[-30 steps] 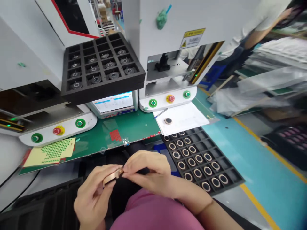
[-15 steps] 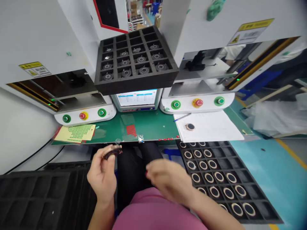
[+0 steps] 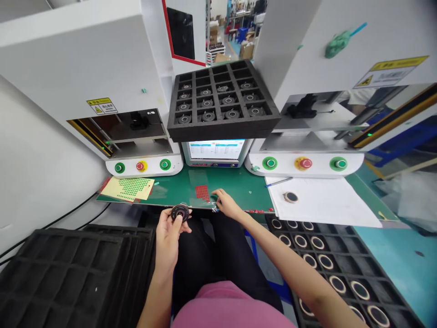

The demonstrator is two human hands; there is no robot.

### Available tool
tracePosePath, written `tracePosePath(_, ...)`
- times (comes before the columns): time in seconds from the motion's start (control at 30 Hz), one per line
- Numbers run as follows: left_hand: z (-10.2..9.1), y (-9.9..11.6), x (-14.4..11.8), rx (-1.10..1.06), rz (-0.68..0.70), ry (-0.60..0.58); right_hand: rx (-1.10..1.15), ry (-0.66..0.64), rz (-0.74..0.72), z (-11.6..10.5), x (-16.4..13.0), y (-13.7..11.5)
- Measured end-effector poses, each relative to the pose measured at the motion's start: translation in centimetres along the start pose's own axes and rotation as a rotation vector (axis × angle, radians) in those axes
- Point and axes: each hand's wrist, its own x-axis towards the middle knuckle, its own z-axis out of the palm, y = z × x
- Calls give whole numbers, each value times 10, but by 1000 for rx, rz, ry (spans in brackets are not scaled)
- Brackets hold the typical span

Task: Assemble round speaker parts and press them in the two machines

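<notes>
My left hand [image 3: 170,232] grips a round black part [image 3: 180,213] with a ringed centre, held just off the front edge of the green bench top [image 3: 177,187]. The thumb lies across its face, and the fingers are behind it. Over the bench's front edge, my right hand [image 3: 227,203] has its bent fingers a little apart, with nothing visible in them. Its fingertips are just right of a sheet of small red stickers [image 3: 202,193]. A small shiny clear scrap [image 3: 215,209] lies beneath that hand.
A black compartment tray [image 3: 223,130] of round parts sits above the screen [image 3: 215,150], between two white machines with buttons. Papers [image 3: 324,205] bear a pen and a ringed disc [image 3: 291,197]. Another tray [image 3: 344,250] holds ringed discs at right; black trays [image 3: 68,269] are stacked left.
My right hand has moved from near my lap forward to the red sticker sheet. My left hand still holds the round part, now turned with its face towards me. The view has shifted left.
</notes>
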Motion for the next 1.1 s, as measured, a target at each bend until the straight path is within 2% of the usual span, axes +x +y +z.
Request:
tracePosePath(0.13,5,1,-2,-19,-94,-86,26,-14,21,-2,2,3)
tracePosePath(0.33,11,0,-2,32,-75,-155,118,13,55,-6,8,-9)
tracePosePath(0.43,14,2,-4,-5,-96,-183,202,60,56,-15,7,-22)
tracePosePath(0.53,17,1,-6,-69,-129,-219,320,141,50,-37,-8,-43)
tracePosePath(0.63,21,-1,-6,-50,-129,-270,452,237,54,-67,-37,-73)
tracePosePath(0.77,33,-7,-6,-63,-127,-337,834,361,119,-94,-75,-121)
tracePosePath(0.87,42,-10,-9,-104,-131,-385,1062,399,193,-94,-86,-149)
tracePosePath(0.97,47,-12,-14,-103,-104,-400,1095,463,220,-86,-85,-162)
tracePosePath(1.1,49,-11,-19,-61,-34,-406,1076,539,196,-77,-82,-166)
